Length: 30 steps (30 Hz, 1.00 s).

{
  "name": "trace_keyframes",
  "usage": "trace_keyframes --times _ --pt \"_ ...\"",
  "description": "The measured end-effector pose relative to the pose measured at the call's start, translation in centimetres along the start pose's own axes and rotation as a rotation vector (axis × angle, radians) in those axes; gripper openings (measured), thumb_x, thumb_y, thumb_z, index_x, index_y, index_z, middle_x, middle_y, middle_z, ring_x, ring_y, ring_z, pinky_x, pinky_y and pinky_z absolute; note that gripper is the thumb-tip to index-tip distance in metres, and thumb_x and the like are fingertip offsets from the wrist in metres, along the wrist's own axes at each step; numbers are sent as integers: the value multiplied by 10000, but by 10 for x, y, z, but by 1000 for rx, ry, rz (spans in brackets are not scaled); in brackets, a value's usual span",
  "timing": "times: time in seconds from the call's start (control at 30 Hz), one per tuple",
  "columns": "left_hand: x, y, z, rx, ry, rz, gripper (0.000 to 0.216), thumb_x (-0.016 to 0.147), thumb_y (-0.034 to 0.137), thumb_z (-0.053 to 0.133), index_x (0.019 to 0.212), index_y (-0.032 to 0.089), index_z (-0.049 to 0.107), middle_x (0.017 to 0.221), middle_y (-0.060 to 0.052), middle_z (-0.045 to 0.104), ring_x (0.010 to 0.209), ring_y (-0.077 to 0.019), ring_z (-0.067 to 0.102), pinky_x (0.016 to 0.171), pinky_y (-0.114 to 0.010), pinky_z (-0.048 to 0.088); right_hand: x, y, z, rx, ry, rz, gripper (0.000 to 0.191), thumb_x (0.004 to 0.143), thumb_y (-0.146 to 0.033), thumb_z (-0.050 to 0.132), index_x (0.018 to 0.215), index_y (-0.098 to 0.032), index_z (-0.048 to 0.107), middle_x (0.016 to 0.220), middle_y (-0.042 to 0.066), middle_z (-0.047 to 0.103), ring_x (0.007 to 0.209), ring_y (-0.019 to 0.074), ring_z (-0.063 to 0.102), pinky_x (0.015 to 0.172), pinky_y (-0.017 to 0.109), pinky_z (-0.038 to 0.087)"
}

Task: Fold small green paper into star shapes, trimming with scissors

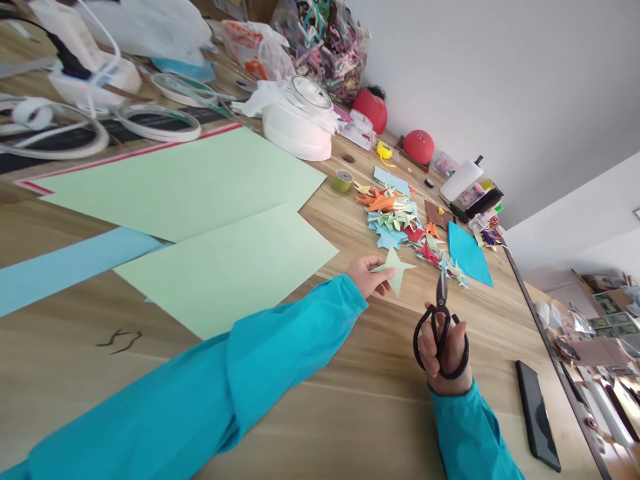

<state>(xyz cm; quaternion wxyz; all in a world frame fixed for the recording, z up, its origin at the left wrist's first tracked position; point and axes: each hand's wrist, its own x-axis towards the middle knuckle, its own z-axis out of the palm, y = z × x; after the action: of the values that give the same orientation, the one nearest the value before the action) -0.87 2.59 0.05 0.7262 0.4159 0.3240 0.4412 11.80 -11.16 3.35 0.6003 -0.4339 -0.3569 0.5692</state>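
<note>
My left hand (371, 275) pinches a pale green paper star (397, 268) by one side, thumb on top, a little above the wooden table. To its right, my right hand (445, 353) is wrapped around the black handles of a pair of scissors (441, 303). The blades look closed and point away from me, apart from the star. Just beyond both hands lies a heap of cut paper stars (395, 217) in orange, green, blue and red. Two large sheets of pale green paper (225, 267) spread out left of my left hand, overlapping.
A blue paper strip (75, 263) lies under the green sheets. Behind them stand a white tape roll in plastic (300, 120), a green thread spool (343, 181) and coiled cables (157, 122). A turquoise sheet (469, 253) lies right of the stars. A phone (537, 415) rests near the right edge.
</note>
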Motion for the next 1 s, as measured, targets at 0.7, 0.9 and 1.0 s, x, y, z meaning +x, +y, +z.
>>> trace_keyframes --times 0.7,0.9,1.0 --pt "4 -3 -4 -155 49 -43 296 520 299 740 725 119 625 612 -11 632 402 -84 527 379 -223 456 2 8 6 -524 81 186 483 741 -451 588 1097 -126 567 619 -10 508 352 63 437 297 190 315" --pt "3 -3 -5 -104 29 -28 324 524 318 743 747 104 641 653 -26 649 415 -88 540 394 -231 474 2 16 2 -422 60 147 446 742 -435 593 1057 -119 589 584 -17 509 318 41 406 268 164 269" --pt "2 -2 -4 -121 34 -39 318 517 316 749 729 105 641 623 -20 644 411 -87 538 393 -228 475 2 16 4 -430 54 162 457 741 -427 599 1080 -121 585 577 -20 505 314 41 406 264 164 276"
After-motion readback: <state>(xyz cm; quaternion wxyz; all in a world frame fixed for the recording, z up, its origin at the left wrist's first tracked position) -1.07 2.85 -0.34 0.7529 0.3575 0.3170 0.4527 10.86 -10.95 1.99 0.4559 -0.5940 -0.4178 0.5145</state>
